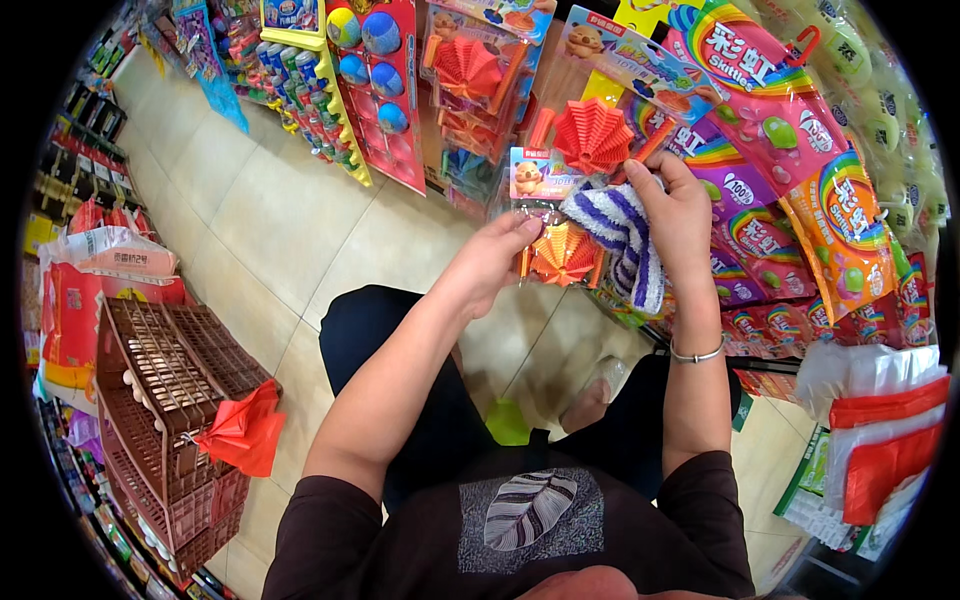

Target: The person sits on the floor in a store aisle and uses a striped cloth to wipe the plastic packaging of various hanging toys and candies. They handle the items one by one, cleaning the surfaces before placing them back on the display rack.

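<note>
My left hand (495,259) holds the left edge of a clear blister pack (564,255) with an orange folded paper-like toy in it. In my right hand (671,206) is a blue-and-white striped cloth (622,232), which hangs down beside that pack and partly covers its right side. Just above, an orange toy pack (592,135) hangs on the display, its lower right near my right fingertips. Whether those fingers also touch this pack cannot be told.
Skittles bags (757,97) hang at the right, above plastic bags (889,420) at the lower right. Ball toys on a red card (382,97) hang beyond my left hand. Brown plastic crates (172,420) holding eggs stand at the left, with a red bag (244,427) tied on.
</note>
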Demonstrator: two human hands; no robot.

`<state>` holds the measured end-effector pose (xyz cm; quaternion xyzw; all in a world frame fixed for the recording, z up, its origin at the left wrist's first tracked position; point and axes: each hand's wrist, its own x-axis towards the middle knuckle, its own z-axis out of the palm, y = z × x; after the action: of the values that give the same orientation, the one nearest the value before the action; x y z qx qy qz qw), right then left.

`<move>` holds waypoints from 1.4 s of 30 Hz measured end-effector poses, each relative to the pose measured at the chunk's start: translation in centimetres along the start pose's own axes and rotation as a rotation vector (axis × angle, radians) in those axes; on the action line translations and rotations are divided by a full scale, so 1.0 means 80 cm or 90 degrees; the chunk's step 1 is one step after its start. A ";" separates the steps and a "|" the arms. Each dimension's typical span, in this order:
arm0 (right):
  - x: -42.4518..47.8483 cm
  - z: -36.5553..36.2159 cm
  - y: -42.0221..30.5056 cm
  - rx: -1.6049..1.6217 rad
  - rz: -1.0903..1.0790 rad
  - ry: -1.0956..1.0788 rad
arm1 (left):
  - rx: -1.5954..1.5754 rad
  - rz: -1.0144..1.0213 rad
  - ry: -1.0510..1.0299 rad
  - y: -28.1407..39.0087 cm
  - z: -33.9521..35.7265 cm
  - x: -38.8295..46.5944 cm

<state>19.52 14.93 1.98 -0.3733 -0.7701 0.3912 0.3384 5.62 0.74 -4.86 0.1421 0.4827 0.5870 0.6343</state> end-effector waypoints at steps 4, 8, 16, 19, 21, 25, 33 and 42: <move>-0.002 -0.005 -0.005 0.006 0.017 -0.022 | -0.004 0.001 0.001 0.002 0.001 -0.002; -0.011 -0.011 -0.002 0.105 0.037 -0.039 | -0.007 0.010 -0.004 0.000 -0.004 0.002; -0.053 -0.041 -0.018 0.211 0.071 -0.062 | 0.087 0.084 0.091 -0.004 -0.010 0.010; -0.081 -0.047 -0.014 0.147 0.066 -0.079 | 0.176 0.188 0.191 -0.007 -0.011 0.016; -0.103 -0.047 0.008 0.146 0.102 -0.103 | 0.208 0.290 0.257 -0.012 -0.016 0.026; -0.147 -0.045 0.048 0.141 0.175 -0.132 | 0.398 0.425 0.346 -0.022 -0.037 0.044; -0.190 -0.049 0.049 0.108 0.240 -0.152 | 0.237 0.562 0.192 0.058 0.013 0.038; -0.198 -0.046 0.049 0.096 0.238 -0.168 | 0.240 0.532 0.063 0.089 0.035 0.089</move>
<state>31.58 4.55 -3.31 -0.4290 -0.6935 0.5489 0.1834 2.36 10.00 -1.35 0.4091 0.5120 0.7005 0.2825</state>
